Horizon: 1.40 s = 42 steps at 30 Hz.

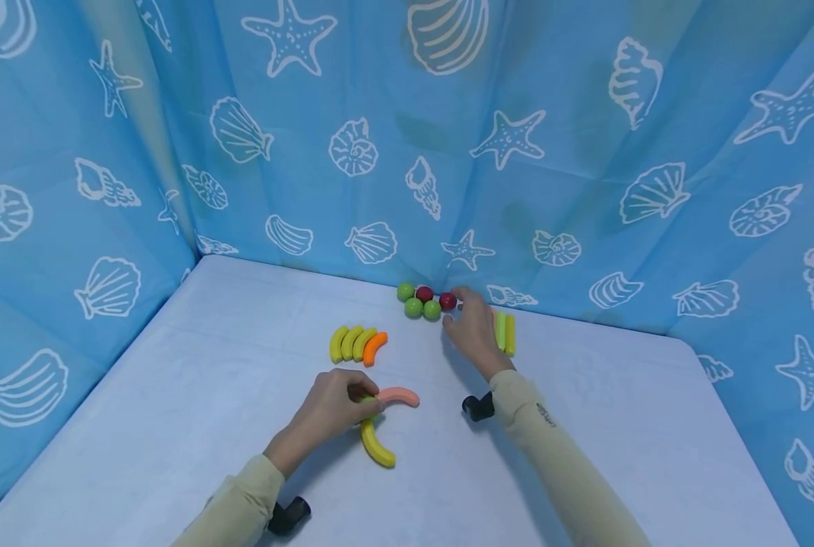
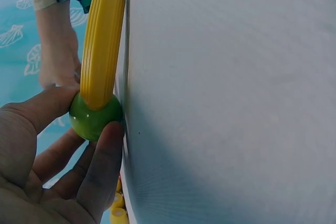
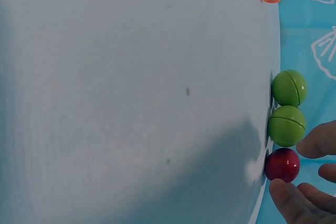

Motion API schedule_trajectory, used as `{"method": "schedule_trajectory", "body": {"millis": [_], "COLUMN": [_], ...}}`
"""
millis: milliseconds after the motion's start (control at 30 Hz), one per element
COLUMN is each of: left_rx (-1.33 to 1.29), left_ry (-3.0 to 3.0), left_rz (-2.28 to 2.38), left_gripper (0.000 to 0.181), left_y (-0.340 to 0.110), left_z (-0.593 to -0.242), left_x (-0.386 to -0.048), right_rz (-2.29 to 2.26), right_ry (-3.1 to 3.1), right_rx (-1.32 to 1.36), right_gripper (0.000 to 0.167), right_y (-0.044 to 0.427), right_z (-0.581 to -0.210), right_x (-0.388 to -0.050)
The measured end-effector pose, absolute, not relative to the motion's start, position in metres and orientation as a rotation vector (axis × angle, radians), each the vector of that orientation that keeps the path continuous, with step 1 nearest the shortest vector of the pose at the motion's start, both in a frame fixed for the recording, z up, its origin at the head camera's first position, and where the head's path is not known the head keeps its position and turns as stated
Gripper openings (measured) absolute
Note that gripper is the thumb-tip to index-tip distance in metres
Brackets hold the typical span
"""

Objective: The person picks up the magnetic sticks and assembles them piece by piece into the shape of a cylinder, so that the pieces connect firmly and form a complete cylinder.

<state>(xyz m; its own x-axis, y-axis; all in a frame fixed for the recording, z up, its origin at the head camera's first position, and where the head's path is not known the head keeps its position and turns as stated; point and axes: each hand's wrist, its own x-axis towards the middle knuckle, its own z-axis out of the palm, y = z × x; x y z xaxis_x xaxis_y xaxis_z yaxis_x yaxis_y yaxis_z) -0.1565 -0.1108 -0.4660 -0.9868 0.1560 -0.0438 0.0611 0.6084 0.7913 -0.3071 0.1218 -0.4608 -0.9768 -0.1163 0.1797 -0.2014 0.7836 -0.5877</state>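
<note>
My left hand (image 1: pixel 334 400) pinches a green ball (image 2: pixel 93 120) between thumb and fingers, low over the white table. A curved, ribbed yellow rod (image 2: pixel 102 45) meets the ball at one end. In the head view, a curved pink rod (image 1: pixel 400 395) extends rightward from beside the fingertips; whether it touches the ball is hidden. My right hand (image 1: pixel 476 328) is at the back of the table, its thumb and fingers spread about a shiny red ball (image 3: pixel 282 165). Two green balls (image 3: pixel 287 126) line up beside that ball in the right wrist view.
Curved yellow rods (image 1: pixel 348 343) and an orange one (image 1: pixel 375 349) lie side by side left of centre. Another red ball (image 1: pixel 424 294) sits among the green balls. Straight green (image 1: pixel 501 331) and yellow (image 1: pixel 511 336) rods lie behind my right hand. A blue curtain (image 1: pixel 379 190) borders the table.
</note>
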Motion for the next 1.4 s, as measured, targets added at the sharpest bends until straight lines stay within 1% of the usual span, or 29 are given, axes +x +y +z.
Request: {"method": "schedule_trajectory", "body": {"millis": [900,1400], "left_rx": [0.209,0.224], "left_ry": [2.708,2.708], "left_rz": [1.332,1.331], "left_gripper": [0.015,0.015], "left_y": [-0.111,-0.112], "left_z": [-0.466,-0.465], "left_x": [-0.155,-0.154], "right_rz": [0.928,0.912], "right_ry": [-2.905,-2.899], "right_rx": [0.273,0.351], "right_gripper": [0.057,0.052], "right_y": [0.120,0.120], "right_z": [-0.463,-0.469], "right_x": [-0.323,-0.335]}}
